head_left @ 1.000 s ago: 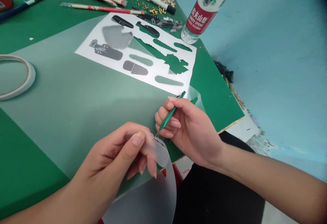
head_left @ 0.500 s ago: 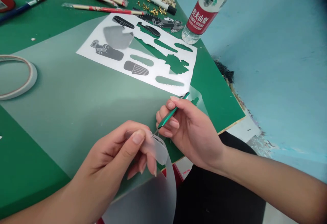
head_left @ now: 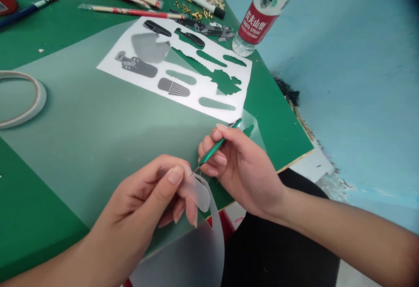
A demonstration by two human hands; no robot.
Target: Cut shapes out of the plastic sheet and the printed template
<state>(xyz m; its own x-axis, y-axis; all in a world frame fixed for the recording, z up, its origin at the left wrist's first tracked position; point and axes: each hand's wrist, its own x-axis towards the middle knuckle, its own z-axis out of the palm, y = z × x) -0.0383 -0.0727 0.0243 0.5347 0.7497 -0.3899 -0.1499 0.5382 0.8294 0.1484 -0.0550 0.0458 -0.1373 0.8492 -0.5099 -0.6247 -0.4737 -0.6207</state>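
My left hand [head_left: 153, 204] pinches a small rounded piece of translucent plastic [head_left: 199, 195] between thumb and fingers. Beside it curves a strip of the larger translucent plastic sheet [head_left: 98, 116], which drapes over the table's front edge. A slim green craft knife [head_left: 214, 150] is gripped in my right hand [head_left: 242, 164]. Its thin metal tip meets the plastic close to my left thumb; the exact contact is too small to make out. Beyond my hands lies a white paper [head_left: 147, 79] printed with dark figure parts, several of them cut out.
A water bottle [head_left: 258, 16] stands at the back right by the blue wall. Wrapped red-and-white sticks [head_left: 131, 12], a white marker [head_left: 199, 2] and brass fasteners [head_left: 199, 14] lie behind the paper. A tape roll [head_left: 39, 99] and a paintbrush [head_left: 29, 12] are at left.
Both hands, with the plastic piece and the knife, have shifted very slightly left. The knife's tip stays at the plastic; both grips are unchanged.
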